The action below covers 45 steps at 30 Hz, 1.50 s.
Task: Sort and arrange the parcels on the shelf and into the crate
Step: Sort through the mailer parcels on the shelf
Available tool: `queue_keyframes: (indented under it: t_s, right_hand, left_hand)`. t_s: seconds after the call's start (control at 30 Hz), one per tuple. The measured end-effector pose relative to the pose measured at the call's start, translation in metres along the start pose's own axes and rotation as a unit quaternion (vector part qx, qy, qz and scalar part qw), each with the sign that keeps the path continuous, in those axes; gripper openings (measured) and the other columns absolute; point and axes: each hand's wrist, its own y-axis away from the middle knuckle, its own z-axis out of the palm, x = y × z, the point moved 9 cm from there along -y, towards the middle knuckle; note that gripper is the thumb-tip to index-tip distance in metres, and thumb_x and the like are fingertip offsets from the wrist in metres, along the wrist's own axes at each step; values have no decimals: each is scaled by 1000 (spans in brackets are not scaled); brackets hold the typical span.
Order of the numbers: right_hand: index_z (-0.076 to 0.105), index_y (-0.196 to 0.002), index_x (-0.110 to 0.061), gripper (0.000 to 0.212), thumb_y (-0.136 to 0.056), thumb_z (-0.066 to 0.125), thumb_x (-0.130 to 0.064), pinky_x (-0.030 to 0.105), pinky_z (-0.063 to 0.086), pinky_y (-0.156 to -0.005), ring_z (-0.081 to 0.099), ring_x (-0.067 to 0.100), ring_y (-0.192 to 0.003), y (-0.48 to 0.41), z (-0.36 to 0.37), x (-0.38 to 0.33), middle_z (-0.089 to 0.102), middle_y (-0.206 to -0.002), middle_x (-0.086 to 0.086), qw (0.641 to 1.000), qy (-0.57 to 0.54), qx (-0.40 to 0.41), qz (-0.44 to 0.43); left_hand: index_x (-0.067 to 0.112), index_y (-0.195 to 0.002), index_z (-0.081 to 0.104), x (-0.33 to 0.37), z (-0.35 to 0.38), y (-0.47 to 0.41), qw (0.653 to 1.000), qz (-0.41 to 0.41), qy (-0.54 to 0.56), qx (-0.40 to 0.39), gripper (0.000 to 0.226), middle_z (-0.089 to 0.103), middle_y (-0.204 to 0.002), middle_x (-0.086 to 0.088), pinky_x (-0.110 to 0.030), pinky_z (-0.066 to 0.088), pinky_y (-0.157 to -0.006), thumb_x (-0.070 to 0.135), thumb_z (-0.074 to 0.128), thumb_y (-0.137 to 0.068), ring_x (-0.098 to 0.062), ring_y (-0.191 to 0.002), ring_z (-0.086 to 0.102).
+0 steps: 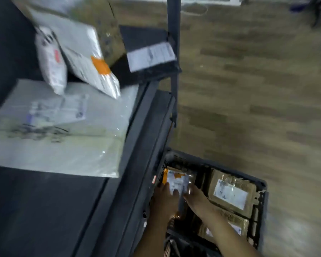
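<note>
View: head camera, looking down; the whole frame is blurred by motion.
Shelf (44, 210): a dark deck filling the frame from 7 to 11 o'clock, with an upright post (173, 34) at 12 o'clock.
Crate (261, 184): a dark open crate on the floor at 5 o'clock, just beside the shelf's edge.
Small parcel (177, 179): white with orange patches, inside the crate in its 10 o'clock corner, touched by both hands.
Left hand (165, 197): reaches in from 6 o'clock; its fingers lie fairly straight and apart on the small parcel's near edge.
Right hand (196, 199): its fingertips meet the small parcel's 4 o'clock corner; the blur hides whether they pinch it or only touch it.
Brown parcels: 1 with a white label (232, 193) lies flat in the crate at 3 o'clock of the hands; another (235, 225) lies below it, partly under the right forearm.
Large white parcel (63, 141): flat on the shelf at 9 o'clock.
White mailers: 2 lean at 10 o'clock, a narrow pouch (50, 58) and 1 with an orange patch (93, 71).
Cardboard box (104, 25): at 11 o'clock, behind the mailers.
Black parcel (148, 51): carries a white label and sits against the post.
Floor (248, 89): wood planks from 1 to 4 o'clock.
</note>
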Motion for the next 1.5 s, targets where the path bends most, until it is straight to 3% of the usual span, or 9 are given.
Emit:
queue_keyframes:
  t_s: [0.13,0.27,0.37,0.47,0.8,1.0,1.2,1.33,1.5]
  right_hand:
    - [59,-114,-9,25,-96,42,-13,26,41,-81,60,23,-110,78,-15,-59,59,-129,14,990,113,-80,-1]
    - [35,-145,-17,48,-100,36,-35,27,38,-98,45,22,-129,140,-47,-129,41,-148,5,987,141,-67,-48]
    - [24,-150,-23,66,-94,34,-58,32,32,-108,34,24,-138,176,-67,-176,29,-154,2,980,178,-39,-87]
    - [23,-150,-23,77,-88,43,-64,35,32,-107,30,24,-141,205,-86,-231,26,-156,3,970,169,28,-171]
    - [25,-149,-16,77,-85,67,-30,37,37,-104,38,26,-135,210,-88,-367,36,-151,8,945,71,104,-302]
    - [43,-137,-12,59,-85,68,-21,28,39,-79,54,30,-119,170,-70,-397,56,-133,10,948,50,147,-278]
    - [59,-120,-6,37,-86,66,-17,23,34,-74,59,28,-107,129,-53,-406,65,-119,13,956,3,167,-242]
    - [61,-110,-3,23,-88,57,-12,19,32,-58,50,13,-76,121,-50,-408,65,-104,13,954,0,177,-244]
    - [61,-103,4,25,-89,56,-16,42,50,-79,62,36,-95,127,-53,-409,67,-99,24,953,26,159,-257]
  left_hand:
    - [16,-142,41,48,-45,74,998,21,-59,-27,46,44,-147,-6,-38,35,-111,31,33,-99,-25,-132,43]
    - [16,-139,43,91,-112,138,995,6,-95,-9,48,46,-143,-8,-37,40,-106,38,31,-98,-27,-129,47]
    - [19,-145,35,115,-171,178,995,14,-94,39,56,42,-147,-10,-38,37,-107,47,28,-97,-29,-132,43]
    - [19,-145,35,134,-230,204,990,28,-78,115,57,40,-147,-11,-43,34,-109,49,28,-97,-30,-132,41]
    - [33,-149,24,125,-365,194,971,18,18,238,67,32,-154,-3,-45,35,-108,63,32,-90,-27,-137,36]
    - [33,-147,30,97,-403,149,968,12,3,250,66,39,-148,-2,-43,39,-102,63,39,-89,-26,-131,44]
    - [30,-146,34,78,-423,106,971,30,-17,239,63,47,-140,-5,-41,44,-100,58,45,-90,-27,-124,49]
    - [30,-146,33,67,-427,91,972,26,-28,230,61,48,-138,-7,-40,43,-99,55,44,-92,-28,-123,49]
    - [28,-147,31,66,-429,91,972,13,-34,232,61,46,-141,-6,-38,39,-98,54,41,-93,-26,-126,47]
